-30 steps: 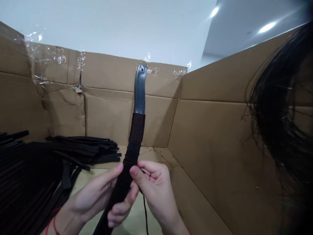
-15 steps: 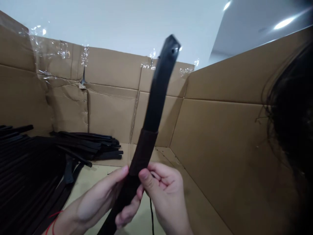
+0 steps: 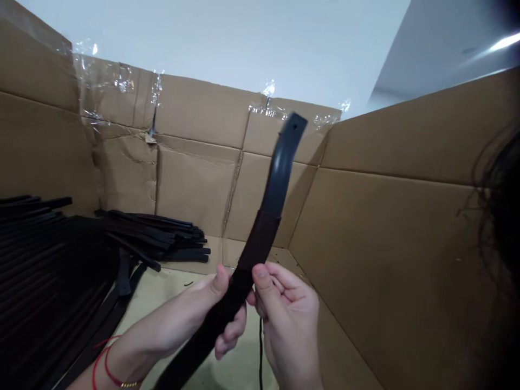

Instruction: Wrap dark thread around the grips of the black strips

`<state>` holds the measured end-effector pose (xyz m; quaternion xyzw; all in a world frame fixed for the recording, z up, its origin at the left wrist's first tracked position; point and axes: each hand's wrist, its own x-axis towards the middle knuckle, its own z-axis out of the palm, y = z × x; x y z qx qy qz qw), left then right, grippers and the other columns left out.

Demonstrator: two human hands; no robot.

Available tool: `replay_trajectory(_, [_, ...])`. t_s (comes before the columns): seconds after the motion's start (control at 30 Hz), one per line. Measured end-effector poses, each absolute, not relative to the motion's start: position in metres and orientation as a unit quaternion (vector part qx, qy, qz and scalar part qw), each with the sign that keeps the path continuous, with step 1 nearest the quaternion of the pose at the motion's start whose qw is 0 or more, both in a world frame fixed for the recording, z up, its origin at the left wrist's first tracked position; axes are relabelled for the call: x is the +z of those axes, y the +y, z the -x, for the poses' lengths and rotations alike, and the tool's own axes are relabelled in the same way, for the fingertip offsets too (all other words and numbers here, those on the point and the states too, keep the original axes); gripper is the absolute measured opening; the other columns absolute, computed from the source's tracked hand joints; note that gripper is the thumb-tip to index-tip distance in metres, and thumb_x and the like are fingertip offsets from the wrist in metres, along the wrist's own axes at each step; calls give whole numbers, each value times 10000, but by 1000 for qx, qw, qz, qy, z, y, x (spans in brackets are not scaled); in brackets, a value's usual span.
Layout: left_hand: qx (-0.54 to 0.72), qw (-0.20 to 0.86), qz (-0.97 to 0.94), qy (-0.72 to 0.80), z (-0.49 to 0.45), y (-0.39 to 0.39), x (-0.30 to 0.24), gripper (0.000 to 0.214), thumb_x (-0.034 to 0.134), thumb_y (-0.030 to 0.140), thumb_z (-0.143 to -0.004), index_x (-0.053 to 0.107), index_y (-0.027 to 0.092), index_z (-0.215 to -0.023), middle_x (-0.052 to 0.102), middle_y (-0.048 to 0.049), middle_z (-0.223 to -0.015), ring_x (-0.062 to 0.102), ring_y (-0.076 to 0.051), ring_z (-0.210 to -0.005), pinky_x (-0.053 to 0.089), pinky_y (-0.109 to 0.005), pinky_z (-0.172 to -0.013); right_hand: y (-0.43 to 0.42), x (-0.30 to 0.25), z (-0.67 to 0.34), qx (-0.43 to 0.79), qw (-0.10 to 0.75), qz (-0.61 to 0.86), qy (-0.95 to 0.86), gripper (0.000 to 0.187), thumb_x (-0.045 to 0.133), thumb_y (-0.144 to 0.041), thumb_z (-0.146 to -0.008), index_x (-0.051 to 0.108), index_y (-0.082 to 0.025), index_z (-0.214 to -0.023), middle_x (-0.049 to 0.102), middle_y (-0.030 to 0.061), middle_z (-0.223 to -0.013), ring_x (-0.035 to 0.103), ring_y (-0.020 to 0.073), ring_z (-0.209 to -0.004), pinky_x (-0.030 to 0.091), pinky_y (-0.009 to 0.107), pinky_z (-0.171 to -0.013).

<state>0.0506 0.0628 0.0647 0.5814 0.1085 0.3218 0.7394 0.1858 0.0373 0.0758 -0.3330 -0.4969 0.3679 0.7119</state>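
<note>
I hold a long black strap [image 3: 280, 173] upright over a large cardboard box. A dark brown thread wrapping [image 3: 257, 244] covers its middle, and its bare upper end curves right, with a small hole at the tip. My left hand [image 3: 190, 319] is wrapped round the strap below the wrapping. Pinching at the wrapping's lower edge is my right hand [image 3: 286, 319], with its fingers curled. A thin black thread [image 3: 260, 352] hangs down under the right hand.
Cardboard box walls [image 3: 390, 244] stand on all sides, taped at the back corners. A pile of black straps [image 3: 154, 238] lies at the back left, and more black straps [image 3: 44, 271] fill the left side. Dark hair [image 3: 499, 216] hangs at the right edge.
The strap swung from upright to leaning right, then lowered a little, its tip now bending right. Both hands shifted slightly right with it.
</note>
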Motion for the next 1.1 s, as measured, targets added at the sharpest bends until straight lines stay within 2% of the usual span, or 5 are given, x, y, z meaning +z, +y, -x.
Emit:
replay_trajectory(0.17, [381, 699, -589, 135, -38, 59, 69, 416, 423, 547, -940, 529, 158, -839, 513, 34, -514, 412, -59, -365, 319, -161, -375, 40, 74, -184, 522, 611, 284, -523, 325, 752, -450, -781, 728, -179, -958, 436, -74, -494, 212, 5, -384, 188, 118, -357])
replay_trajectory(0.4, [326, 628, -683, 183, -45, 65, 66, 571, 510, 718, -795, 584, 155, -850, 527, 13, -606, 447, -87, -479, 337, -185, -437, 36, 71, -188, 366, 712, 323, -504, 311, 799, -421, -725, 750, -190, -928, 588, 15, -636, 456, 97, -497, 393, 203, -439])
replay_trajectory(0.83, [437, 573, -629, 292, -59, 74, 59, 543, 573, 721, -743, 496, 184, -734, 375, 68, -532, 292, -70, -444, 221, -195, -406, 47, 79, -195, 403, 666, 316, -542, 411, 747, -527, -746, 753, -177, -961, 263, -96, -474, 161, 50, -416, 166, 189, -369])
replay_trajectory(0.93, [276, 696, -628, 214, -62, 69, 57, 585, 359, 782, -804, 456, 211, -723, 293, 98, -452, 212, -73, -362, 201, -203, -359, 48, 83, -202, 409, 636, 313, -574, 410, 836, -517, -624, 781, -179, -850, 481, -34, -512, 360, 76, -430, 330, 201, -393])
replay_trajectory(1.1, [486, 442, -692, 300, -57, 59, 60, 400, 597, 582, -821, 504, 194, -816, 469, 26, -635, 376, -102, -546, 253, -201, -480, 45, 84, -203, 352, 692, 327, -539, 317, 841, -443, -652, 782, -209, -857, 649, 17, -652, 528, 123, -535, 452, 230, -490])
